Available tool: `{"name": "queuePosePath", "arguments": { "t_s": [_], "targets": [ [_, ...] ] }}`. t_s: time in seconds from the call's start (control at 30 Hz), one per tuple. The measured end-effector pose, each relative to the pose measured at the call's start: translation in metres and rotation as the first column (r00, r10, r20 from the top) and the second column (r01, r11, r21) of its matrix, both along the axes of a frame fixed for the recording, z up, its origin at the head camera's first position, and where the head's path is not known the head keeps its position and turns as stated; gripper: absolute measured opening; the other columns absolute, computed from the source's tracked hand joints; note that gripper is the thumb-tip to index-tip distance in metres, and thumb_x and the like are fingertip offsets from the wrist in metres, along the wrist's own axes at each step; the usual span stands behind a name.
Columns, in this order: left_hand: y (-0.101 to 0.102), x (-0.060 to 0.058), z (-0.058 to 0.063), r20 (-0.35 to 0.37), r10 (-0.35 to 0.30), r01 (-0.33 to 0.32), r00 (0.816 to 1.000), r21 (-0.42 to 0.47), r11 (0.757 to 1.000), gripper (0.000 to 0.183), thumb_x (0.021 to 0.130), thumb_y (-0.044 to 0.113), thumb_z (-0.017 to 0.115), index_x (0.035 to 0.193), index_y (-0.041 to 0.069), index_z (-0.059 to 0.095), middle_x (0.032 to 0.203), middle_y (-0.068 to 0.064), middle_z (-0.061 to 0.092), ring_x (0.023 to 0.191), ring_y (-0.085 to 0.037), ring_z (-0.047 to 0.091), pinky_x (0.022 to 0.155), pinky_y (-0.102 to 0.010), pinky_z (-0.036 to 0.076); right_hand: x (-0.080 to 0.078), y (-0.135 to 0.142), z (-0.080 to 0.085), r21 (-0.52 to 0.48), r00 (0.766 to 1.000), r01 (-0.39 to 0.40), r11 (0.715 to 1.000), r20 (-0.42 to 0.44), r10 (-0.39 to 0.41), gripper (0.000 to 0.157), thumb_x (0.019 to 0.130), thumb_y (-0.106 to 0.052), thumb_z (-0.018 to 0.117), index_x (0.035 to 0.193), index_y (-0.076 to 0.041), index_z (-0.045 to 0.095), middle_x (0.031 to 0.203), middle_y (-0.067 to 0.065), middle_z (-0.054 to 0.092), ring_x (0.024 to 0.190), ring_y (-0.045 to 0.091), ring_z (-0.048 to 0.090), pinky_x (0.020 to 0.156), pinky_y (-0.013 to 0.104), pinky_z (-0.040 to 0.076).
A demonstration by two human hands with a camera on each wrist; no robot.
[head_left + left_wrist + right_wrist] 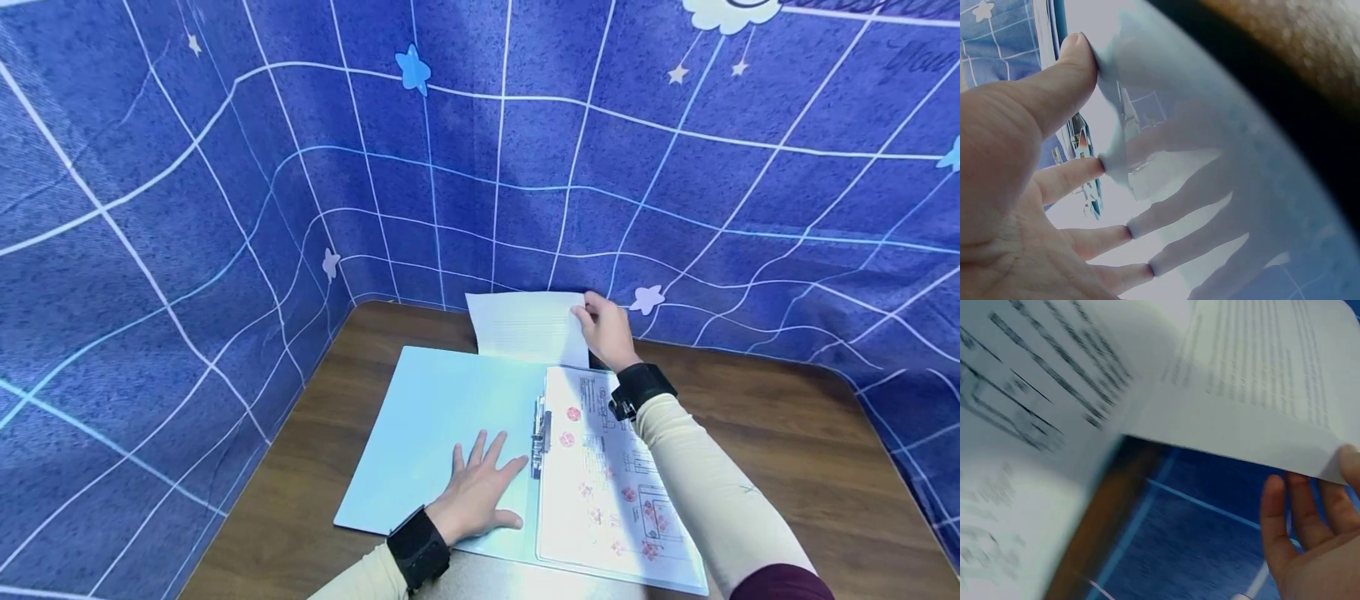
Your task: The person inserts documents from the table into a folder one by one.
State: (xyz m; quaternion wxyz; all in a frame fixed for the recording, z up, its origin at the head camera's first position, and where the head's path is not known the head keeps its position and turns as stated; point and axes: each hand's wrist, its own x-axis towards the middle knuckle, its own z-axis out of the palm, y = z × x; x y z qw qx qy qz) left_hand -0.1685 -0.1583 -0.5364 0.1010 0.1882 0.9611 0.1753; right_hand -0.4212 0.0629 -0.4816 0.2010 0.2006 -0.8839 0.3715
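A light blue folder (442, 400) lies opened flat on the table, with a metal clip (538, 437) along its fold. Under the clip's right side sit printed sheets (592, 500) with diagrams and red marks. My left hand (480, 492) presses on the folder's bare inner cover, fingers spread; in the left wrist view the fingertips touch its glossy surface. At the back, my right hand (609, 329) pinches the right edge of a loose white sheet (525, 325) bearing lines of text. That sheet stands tilted behind the folder, its lower edge hidden by the folder's top edge.
The brown wooden table (780, 450) extends to both sides of the folder. A blue cloth (465, 208) with white grid lines and stars hangs close behind the table and along its left side.
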Motion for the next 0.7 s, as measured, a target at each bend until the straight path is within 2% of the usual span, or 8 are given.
{"name": "queuePosePath", "arguments": {
  "t_s": [0.1,0.2,0.37,0.43,0.53,0.7],
  "targets": [
    [0.001,0.0,0.001,0.003,0.003,-0.003,1.0,-0.004,1.0,0.082,0.083,0.05,0.082,0.153,0.02,0.05,0.165,-0.022,0.027,0.151,-0.053,0.018,0.109,-0.082,0.019,0.0,0.003,0.014,-0.058,0.993,-0.02,0.998,-0.116,0.013,0.033,0.099,-0.014,0.069,0.076,-0.009,0.047,0.059,0.0,0.038,0.054,0.021,0.038,0.053,0.034,0.028],
    [0.001,-0.001,0.001,-0.005,0.004,-0.004,1.0,0.001,1.0,0.082,0.083,0.05,0.082,0.152,0.019,0.051,0.165,-0.023,0.028,0.15,-0.054,0.019,0.108,-0.082,0.02,0.005,0.006,0.034,-0.124,0.982,-0.033,0.992,-0.188,0.009,0.022,0.099,-0.012,0.068,0.08,-0.007,0.059,0.062,0.003,0.053,0.053,0.019,0.042,0.052,0.031,0.031],
    [0.003,-0.002,0.0,-0.01,0.004,-0.004,1.0,-0.002,1.0,0.083,0.082,0.051,0.082,0.152,0.02,0.052,0.165,-0.023,0.028,0.15,-0.054,0.02,0.107,-0.083,0.021,0.013,0.019,0.072,-0.215,0.948,-0.045,0.976,-0.318,-0.026,0.01,0.098,-0.009,0.068,0.091,-0.002,0.071,0.069,0.008,0.066,0.058,0.009,0.052,0.055,0.017,0.038],
    [0.004,-0.003,0.0,-0.011,0.007,-0.007,1.0,-0.008,1.0,0.083,0.081,0.053,0.082,0.152,0.02,0.052,0.165,-0.022,0.028,0.15,-0.054,0.02,0.107,-0.083,0.021,0.017,0.028,0.088,-0.242,0.934,-0.025,0.97,-0.351,-0.063,0.011,0.099,-0.011,0.068,0.093,-0.001,0.072,0.073,0.009,0.07,0.062,0.003,0.056,0.059,0.011,0.04],
    [0.004,-0.003,-0.001,-0.011,0.01,-0.01,1.0,-0.008,1.0,0.084,0.08,0.053,0.083,0.151,0.02,0.053,0.164,-0.023,0.029,0.149,-0.055,0.02,0.107,-0.083,0.022,0.024,0.045,0.111,-0.29,0.925,0.015,0.957,-0.359,-0.124,0.011,0.099,-0.011,0.068,0.098,-0.001,0.073,0.08,0.011,0.075,0.065,-0.003,0.057,0.061,0.009,0.043],
    [0.004,-0.002,-0.002,-0.007,0.013,-0.013,1.0,0.008,1.0,0.084,0.08,0.051,0.084,0.151,0.018,0.053,0.164,-0.023,0.029,0.149,-0.056,0.02,0.107,-0.083,0.02,0.033,0.076,0.134,-0.332,0.937,0.098,0.938,-0.286,-0.199,0.014,0.099,-0.013,0.067,0.099,0.0,0.073,0.084,0.014,0.075,0.061,-0.003,0.053,0.057,0.014,0.039]
  ]
}}
